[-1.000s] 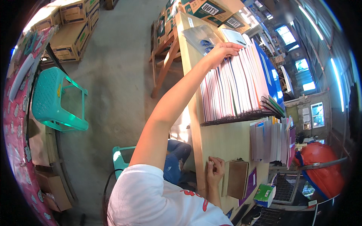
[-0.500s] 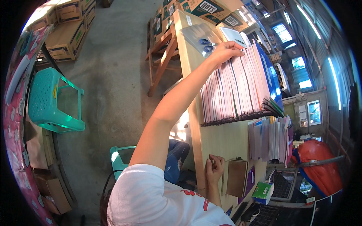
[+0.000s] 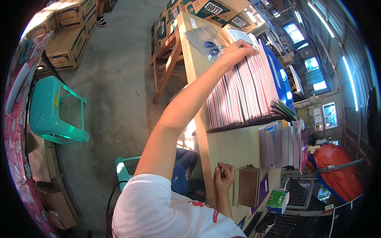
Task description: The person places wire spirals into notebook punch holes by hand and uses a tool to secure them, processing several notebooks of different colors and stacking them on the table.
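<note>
Far left: pink patterned cloth (image 3: 12, 135) along the rim, teal stool (image 3: 51, 111) on the concrete floor (image 3: 115, 79), cardboard boxes (image 3: 65, 43) beyond it. A second teal seat (image 3: 125, 170) shows near, partly under the person's white shirt (image 3: 158, 210).

Centre: long wooden table (image 3: 222, 146) running near to far, its wooden legs (image 3: 166, 67) at the far end. Left hand (image 3: 238, 48) is stretched out to the far end of the table, fingers curled over the top edges of the notebooks (image 3: 242, 95). It grips or presses the leftmost covers; how many it holds I cannot tell. The notebooks stand upright in a long row, pink and white covers, spiral bindings at their near end. Clear plastic sleeve (image 3: 206, 39) with blue scissors (image 3: 213, 47) lies on the table just left of that hand.

Near: right hand (image 3: 224, 176) rests at the table's near edge, fingers bent inward, pinching something small; what it is I cannot tell. Brown book (image 3: 249, 186) lies just right of it.

Right: second stack of upright notebooks (image 3: 279, 144), green box (image 3: 278, 200), wire basket (image 3: 297, 194), red bag (image 3: 337, 166).
</note>
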The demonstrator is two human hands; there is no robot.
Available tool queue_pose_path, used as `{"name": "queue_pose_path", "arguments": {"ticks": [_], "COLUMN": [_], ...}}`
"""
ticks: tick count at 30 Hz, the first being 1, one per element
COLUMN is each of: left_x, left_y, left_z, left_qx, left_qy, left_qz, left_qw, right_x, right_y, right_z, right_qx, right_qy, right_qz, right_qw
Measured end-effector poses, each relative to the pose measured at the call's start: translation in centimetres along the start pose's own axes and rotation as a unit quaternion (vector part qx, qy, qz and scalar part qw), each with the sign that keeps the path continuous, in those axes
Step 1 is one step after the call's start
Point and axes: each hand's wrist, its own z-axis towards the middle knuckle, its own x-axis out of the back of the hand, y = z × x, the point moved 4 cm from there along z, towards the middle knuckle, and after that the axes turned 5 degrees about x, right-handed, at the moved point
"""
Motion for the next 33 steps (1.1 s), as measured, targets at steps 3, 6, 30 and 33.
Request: {"name": "queue_pose_path", "arguments": {"ticks": [3, 6, 30, 33], "left_x": [-0.6, -0.8, -4.7, -3.1], "left_y": [0.2, -0.1, 0.5, 3.6], "left_z": [0.5, 1.3, 3.1, 3.9], "left_qx": [0.007, 0.028, -0.049, -0.203], "left_qy": [-0.004, -0.024, -0.048, -0.015], "left_qz": [-0.005, 0.008, 0.258, 0.329], "left_qw": [1.000, 0.999, 0.964, 0.922], "right_x": [0.0, -0.1, 8.8, 17.3], "right_y": [0.3, 0.4, -2.1, -1.2], "right_z": [-0.1, 0.0, 2.2, 7.3], "right_qx": [-0.004, 0.003, 0.154, 0.198], "right_qy": [-0.002, 0.003, 0.085, 0.209], "right_qz": [-0.007, -0.001, -0.104, -0.160], "right_qw": [1.000, 1.000, 0.979, 0.944]}}
